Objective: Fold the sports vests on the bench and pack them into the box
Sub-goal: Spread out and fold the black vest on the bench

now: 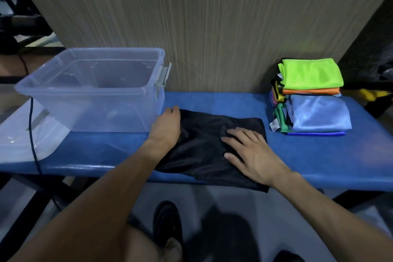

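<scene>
Black vest [204, 144] flat on blue bench [319, 155], frame centre.
Left hand [167, 126] gripping its left edge; right hand [248, 151] pressing flat, fingers spread. Clear box [91, 89] at left.

no text reads; the white tag [274, 124] on the vest stack [312, 95] is blurred.

The bench [234, 100] has a bright blue, slightly glossy top, and the vest [204, 149] spread on it is plain black. The box [89, 91] is clear with a faint bluish tint, its side latch [163, 76] pale grey. In the stack of vests [308, 95] the top one is neon yellow-green, then orange, then shiny light blue, with a royal-blue edge at the bottom and dark green showing at the side. The wall [212, 17] behind is beige with fine vertical streaks
</scene>
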`<state>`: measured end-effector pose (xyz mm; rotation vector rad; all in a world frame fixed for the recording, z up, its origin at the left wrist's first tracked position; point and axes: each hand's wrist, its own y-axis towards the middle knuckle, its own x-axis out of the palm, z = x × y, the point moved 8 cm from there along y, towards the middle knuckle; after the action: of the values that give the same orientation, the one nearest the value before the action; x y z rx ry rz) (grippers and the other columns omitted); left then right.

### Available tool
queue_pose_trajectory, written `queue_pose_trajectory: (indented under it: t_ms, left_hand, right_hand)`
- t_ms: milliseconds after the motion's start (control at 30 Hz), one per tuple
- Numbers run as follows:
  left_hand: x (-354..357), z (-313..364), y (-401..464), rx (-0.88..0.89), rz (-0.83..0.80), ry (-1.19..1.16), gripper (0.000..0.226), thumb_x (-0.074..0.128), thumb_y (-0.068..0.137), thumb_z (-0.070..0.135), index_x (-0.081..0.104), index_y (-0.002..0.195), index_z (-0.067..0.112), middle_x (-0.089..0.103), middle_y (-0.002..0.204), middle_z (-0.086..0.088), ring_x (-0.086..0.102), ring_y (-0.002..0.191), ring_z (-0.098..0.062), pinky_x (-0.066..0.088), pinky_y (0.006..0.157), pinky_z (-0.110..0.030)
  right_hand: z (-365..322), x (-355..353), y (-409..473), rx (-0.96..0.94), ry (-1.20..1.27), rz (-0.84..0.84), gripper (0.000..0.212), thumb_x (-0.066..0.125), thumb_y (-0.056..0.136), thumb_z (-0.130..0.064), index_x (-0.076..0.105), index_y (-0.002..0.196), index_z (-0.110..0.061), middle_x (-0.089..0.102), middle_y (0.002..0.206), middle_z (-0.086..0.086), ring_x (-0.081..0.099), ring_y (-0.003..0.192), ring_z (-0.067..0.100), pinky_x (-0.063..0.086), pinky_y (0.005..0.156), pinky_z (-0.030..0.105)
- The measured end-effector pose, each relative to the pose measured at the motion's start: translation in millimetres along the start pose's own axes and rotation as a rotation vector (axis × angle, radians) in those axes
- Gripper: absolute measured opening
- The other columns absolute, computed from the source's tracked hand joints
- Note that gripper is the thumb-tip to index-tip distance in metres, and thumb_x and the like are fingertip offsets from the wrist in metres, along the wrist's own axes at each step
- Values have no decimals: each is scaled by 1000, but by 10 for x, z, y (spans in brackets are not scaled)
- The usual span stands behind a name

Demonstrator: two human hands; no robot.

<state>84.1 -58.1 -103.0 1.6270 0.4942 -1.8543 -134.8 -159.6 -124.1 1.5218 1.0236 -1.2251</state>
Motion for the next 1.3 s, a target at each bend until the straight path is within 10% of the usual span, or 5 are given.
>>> queue_pose_trajectory:
  t_ms: [300, 467, 633, 1033, 1300]
  left_hand:
    - [-174, 399, -290, 281, 182, 177, 53, 55, 98, 13, 41, 148, 8, 35, 154, -15, 39, 134, -38, 45, 102, -51]
    - [312, 707, -683, 529, -281, 17, 63, 17, 104, 62, 11, 161, 39, 2, 170, 10, -1, 156, -16, 3, 127, -45]
    - [296, 170, -513, 429, -152, -19, 72, 0, 99, 66, 17, 161, 36, 8, 170, 8, 1, 157, -14, -5, 126, -36]
    - [-29, 201, -580, 609, 93, -63, 64, 57, 80, -14, 63, 135, 17, 57, 143, -4, 51, 131, -29, 46, 109, -44]
    - [156, 649, -1001, 596, -300, -36, 92, 48, 79, 87, 24, 156, 42, 25, 152, 18, 20, 140, -11, 26, 118, -39]
  right_hand:
    - [63, -60, -495, -38, -4, -9, 82, 33, 95, -79, 20, 161, -31, 4, 170, -10, -9, 157, 15, 2, 127, 47]
    - [222, 119, -745, -70, -124, -60, 95, 51, 88, -76, 9, 163, -33, 0, 171, -9, -6, 157, 17, 5, 126, 47]
    - [296, 166, -768, -65, -120, -38, 90, 56, 93, -61, 6, 163, -33, 4, 170, -10, -2, 157, 14, 11, 124, 45]
    - [391, 31, -824, -95, 118, 126, 68, 56, 87, -32, 43, 152, -19, 38, 161, -1, 26, 152, 13, 15, 124, 37]
    - [440, -144, -740, 7, 248, 285, 61, 52, 69, 3, 70, 122, -20, 63, 135, -6, 57, 124, 17, 44, 107, 32]
